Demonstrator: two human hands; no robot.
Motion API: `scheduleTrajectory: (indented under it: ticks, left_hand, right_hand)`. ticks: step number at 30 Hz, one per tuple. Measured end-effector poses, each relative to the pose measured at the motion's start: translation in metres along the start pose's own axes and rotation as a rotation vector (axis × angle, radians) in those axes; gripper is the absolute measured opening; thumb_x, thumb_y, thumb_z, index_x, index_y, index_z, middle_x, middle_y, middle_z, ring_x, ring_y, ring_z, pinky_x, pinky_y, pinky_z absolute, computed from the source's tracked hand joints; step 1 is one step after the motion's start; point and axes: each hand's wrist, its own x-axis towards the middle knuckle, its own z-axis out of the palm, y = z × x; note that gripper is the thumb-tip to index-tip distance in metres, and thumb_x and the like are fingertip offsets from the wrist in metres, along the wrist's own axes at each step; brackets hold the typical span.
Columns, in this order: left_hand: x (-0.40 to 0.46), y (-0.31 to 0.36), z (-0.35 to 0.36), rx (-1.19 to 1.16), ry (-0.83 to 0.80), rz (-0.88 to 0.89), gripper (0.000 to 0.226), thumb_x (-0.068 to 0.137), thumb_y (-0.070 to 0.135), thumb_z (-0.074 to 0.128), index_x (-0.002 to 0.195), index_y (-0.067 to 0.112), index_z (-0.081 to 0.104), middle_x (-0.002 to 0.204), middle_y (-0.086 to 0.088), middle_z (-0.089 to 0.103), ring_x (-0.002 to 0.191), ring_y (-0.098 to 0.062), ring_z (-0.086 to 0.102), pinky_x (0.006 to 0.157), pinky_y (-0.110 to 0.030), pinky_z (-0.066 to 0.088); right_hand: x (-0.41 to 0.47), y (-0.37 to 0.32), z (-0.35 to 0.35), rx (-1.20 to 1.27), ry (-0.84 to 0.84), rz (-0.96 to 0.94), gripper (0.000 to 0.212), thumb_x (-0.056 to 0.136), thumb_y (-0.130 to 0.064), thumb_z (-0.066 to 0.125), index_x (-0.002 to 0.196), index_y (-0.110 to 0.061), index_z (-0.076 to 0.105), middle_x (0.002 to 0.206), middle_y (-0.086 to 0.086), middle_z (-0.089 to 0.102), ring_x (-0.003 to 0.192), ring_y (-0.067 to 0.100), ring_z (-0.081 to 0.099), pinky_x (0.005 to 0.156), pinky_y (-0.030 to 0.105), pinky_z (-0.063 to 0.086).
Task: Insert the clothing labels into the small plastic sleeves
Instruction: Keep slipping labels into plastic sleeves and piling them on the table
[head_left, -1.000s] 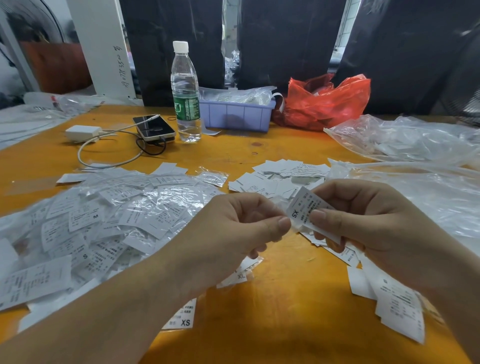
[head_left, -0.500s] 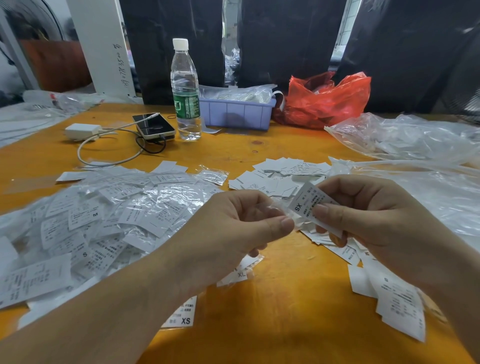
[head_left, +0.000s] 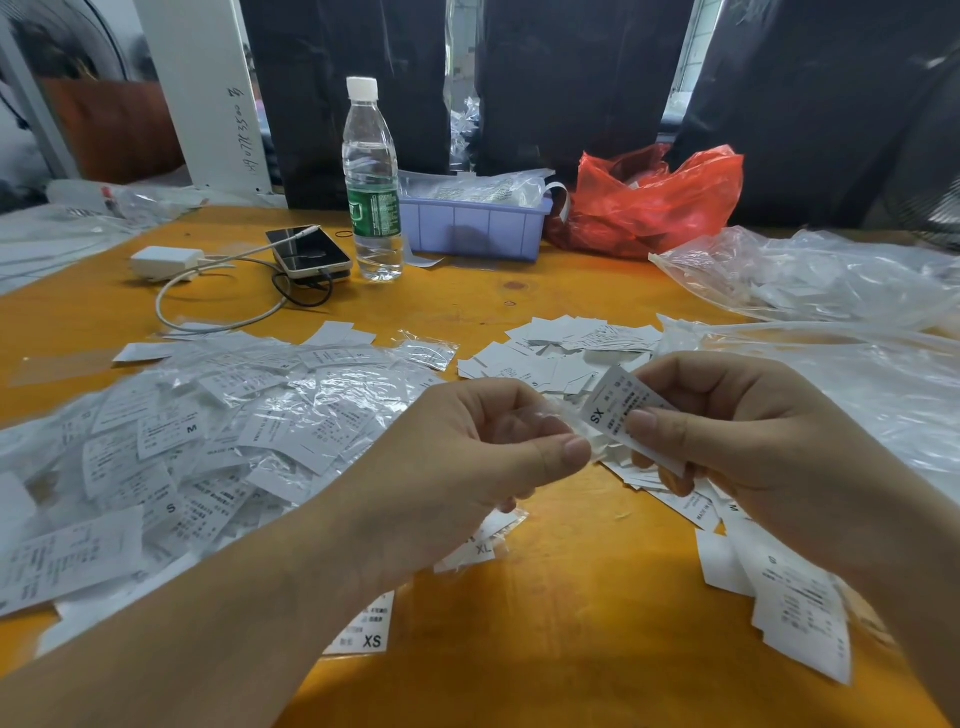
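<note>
Fine print on the white XS clothing label (head_left: 621, 410) too small to read. Clear plastic sleeve (head_left: 540, 415) left of that label: mostly hidden inside the left hand (head_left: 467, 462); opening not discernible. Right hand (head_left: 748, 441) fingers cover the label's far end. Both forearms cut by bottom edge.

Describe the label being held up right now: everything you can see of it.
The held label is a small white rectangular tag, thin and papery or woven-looking, printed in dark text with the size mark XS, which reads upside down from this view. It is tilted, in the air above the orange table. The right hand pinches it, thumb on its face. Its lower left end meets a clear plastic sleeve pinched by the left hand; how far it is in cannot be told.
</note>
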Motion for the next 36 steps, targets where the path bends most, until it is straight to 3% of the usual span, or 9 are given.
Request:
scheduleTrajectory:
  ticks: [8,13,17,30,36]
  left_hand:
    - [-0.0012,0.0023,0.0008,-0.008,-0.007,0.003,0.021,0.063,0.044,0.08,0.072,0.027,0.071,0.059,0.012,0.06,0.056,-0.005,0.055,0.056,-0.019,0.048]
    - [-0.0021,0.0041,0.001,-0.009,0.004,-0.024,0.017,0.064,0.04,0.078,0.072,0.026,0.071,0.06,0.012,0.061,0.056,-0.005,0.055,0.056,-0.02,0.048]
    - [-0.0017,0.0041,0.0013,-0.004,0.003,-0.034,0.018,0.065,0.043,0.08,0.073,0.029,0.071,0.062,0.012,0.062,0.057,-0.004,0.056,0.057,-0.02,0.048]
    - [-0.0038,0.0082,-0.0003,-0.067,-0.058,-0.076,0.012,0.069,0.035,0.078,0.072,0.026,0.072,0.066,0.007,0.062,0.057,-0.006,0.055,0.057,-0.019,0.049]
    - [-0.0035,0.0094,0.0006,-0.04,-0.044,-0.092,0.015,0.066,0.04,0.074,0.071,0.026,0.072,0.069,0.005,0.064,0.06,-0.006,0.055,0.058,-0.02,0.048]
  right_hand:
    - [-0.0008,-0.0003,-0.0016,0.057,-0.037,0.032,0.031,0.069,-0.03,0.074,0.093,-0.01,0.074,0.077,0.019,0.066,0.061,0.019,0.054,0.05,0.023,0.045]
    - [-0.0008,-0.0016,-0.003,0.113,-0.116,0.051,0.048,0.066,-0.039,0.086,0.098,-0.005,0.072,0.082,0.025,0.062,0.062,0.021,0.054,0.051,0.025,0.046]
    - [-0.002,-0.0028,-0.0016,0.052,-0.114,0.042,0.025,0.072,-0.022,0.075,0.093,-0.01,0.074,0.079,0.015,0.066,0.063,0.017,0.06,0.05,0.024,0.047]
    - [-0.0031,-0.0028,0.0004,-0.085,-0.057,-0.021,0.023,0.074,-0.023,0.067,0.092,-0.011,0.074,0.081,0.014,0.068,0.065,0.016,0.06,0.051,0.023,0.046]
    - [-0.0034,-0.0041,0.0025,-0.049,-0.118,-0.007,0.012,0.08,-0.015,0.069,0.09,-0.009,0.074,0.069,0.006,0.067,0.059,0.011,0.059,0.05,0.022,0.045]
